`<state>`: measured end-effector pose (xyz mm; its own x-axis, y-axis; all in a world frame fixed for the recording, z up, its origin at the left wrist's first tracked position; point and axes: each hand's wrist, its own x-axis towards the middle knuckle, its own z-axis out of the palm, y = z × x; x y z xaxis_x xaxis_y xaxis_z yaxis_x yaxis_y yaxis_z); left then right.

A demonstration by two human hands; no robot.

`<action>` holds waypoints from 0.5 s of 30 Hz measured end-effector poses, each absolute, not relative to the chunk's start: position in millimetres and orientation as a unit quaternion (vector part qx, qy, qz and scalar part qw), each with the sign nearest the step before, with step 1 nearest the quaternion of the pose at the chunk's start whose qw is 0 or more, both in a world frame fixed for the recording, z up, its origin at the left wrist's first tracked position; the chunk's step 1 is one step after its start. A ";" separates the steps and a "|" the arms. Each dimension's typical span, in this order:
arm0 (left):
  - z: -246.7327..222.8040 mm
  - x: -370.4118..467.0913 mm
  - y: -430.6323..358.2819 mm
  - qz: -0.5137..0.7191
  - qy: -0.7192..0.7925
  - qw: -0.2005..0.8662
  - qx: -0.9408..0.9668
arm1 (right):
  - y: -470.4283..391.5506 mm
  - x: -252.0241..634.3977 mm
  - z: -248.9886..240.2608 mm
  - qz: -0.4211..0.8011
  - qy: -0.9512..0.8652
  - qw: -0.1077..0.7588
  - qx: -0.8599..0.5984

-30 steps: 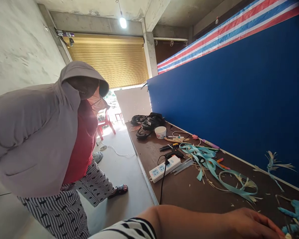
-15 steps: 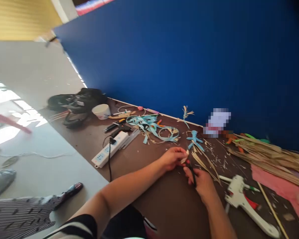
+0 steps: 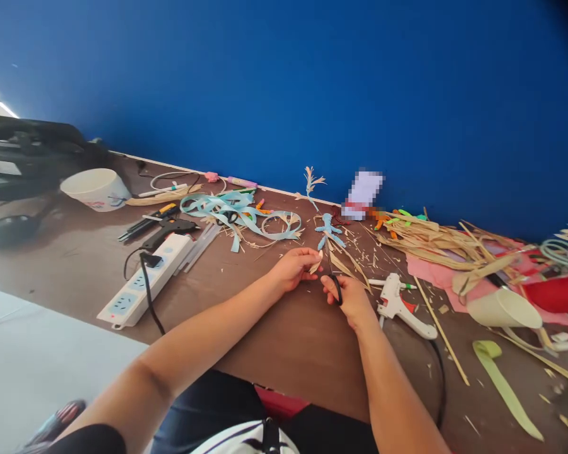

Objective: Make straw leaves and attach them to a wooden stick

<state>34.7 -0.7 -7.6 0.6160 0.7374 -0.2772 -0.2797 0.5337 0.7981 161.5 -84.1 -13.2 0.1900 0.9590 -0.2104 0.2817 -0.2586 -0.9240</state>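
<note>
Near the middle of the brown table, my left hand (image 3: 297, 268) pinches a small pale piece of dried husk (image 3: 315, 265). Close on its right, my right hand (image 3: 348, 296) is closed round the black handle of a pair of scissors (image 3: 337, 290), whose blades point up and away beside the left fingertips. Just beyond both hands lies a blue wrapped figure (image 3: 329, 230), with long dried husk strips (image 3: 350, 268) below it. A blue stem with a pale husk flower (image 3: 311, 183) is behind, close to the blue wall.
A white glue gun (image 3: 400, 306) lies right of my hands. On the left are a power strip (image 3: 144, 284), a black glue gun (image 3: 168, 232), light blue ribbon (image 3: 241, 211) and a white tub (image 3: 97, 189). Husk strips (image 3: 430, 243), a cup (image 3: 504, 309) and green ribbon (image 3: 506, 388) occupy the right.
The view has swung to the right, bringing the cup and green ribbon into sight. The husk piece is still in my left hand and the scissors in my right.
</note>
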 end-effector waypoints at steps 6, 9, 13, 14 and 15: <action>-6.2 29.6 -8.9 0.250 0.307 0.781 0.482 | -75.6 154.6 -1.9 0.383 -0.422 0.519 -0.637; -5.7 28.2 -14.9 0.230 0.304 0.747 0.546 | -71.6 152.1 -2.4 0.373 -0.441 0.509 -0.639; -7.6 26.0 -15.5 0.214 0.312 0.732 0.567 | -71.2 152.3 -3.7 0.377 -0.459 0.475 -0.649; -8.5 25.6 -14.6 0.213 0.315 0.731 0.567 | -71.4 152.6 -3.9 0.377 -0.462 0.470 -0.651; -9.6 25.2 -13.6 0.213 0.319 0.729 0.567 | -71.6 152.8 -4.3 0.373 -0.463 0.468 -0.654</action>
<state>25.2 -13.6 -9.6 0.7056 0.6721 -0.2244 0.0517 0.2670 0.9623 152.8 -71.6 -4.3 0.2932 0.9545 -0.0541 0.2559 -0.1329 -0.9575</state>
